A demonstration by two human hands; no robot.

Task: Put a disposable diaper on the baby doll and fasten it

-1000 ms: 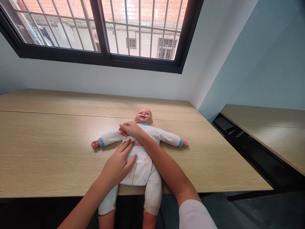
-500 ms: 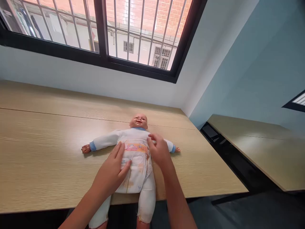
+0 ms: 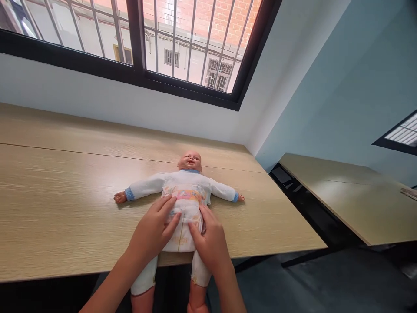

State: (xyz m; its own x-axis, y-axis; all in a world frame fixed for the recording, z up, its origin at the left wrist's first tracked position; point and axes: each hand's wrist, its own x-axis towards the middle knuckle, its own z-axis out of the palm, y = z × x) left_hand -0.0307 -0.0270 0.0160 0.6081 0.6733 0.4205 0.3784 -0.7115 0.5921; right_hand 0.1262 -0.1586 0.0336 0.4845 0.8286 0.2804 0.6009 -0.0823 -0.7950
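**On the diaper: left hand (image 3: 151,230) and right hand (image 3: 208,243)**

The left hand lies open, fingers spread across the front of the disposable diaper (image 3: 186,195) below its printed waistband. The right hand, also open, presses its fingers against the diaper's right side, just beside the left thumb. Neither visibly grips a fold. The baby doll (image 3: 185,180) lies face up on the wooden bench (image 3: 65,208), arms spread in a white, blue-cuffed sleeper, its legs extending past the front edge. A second bench (image 3: 325,195) stands to the right, and a barred window (image 3: 138,43) sits above on the wall.
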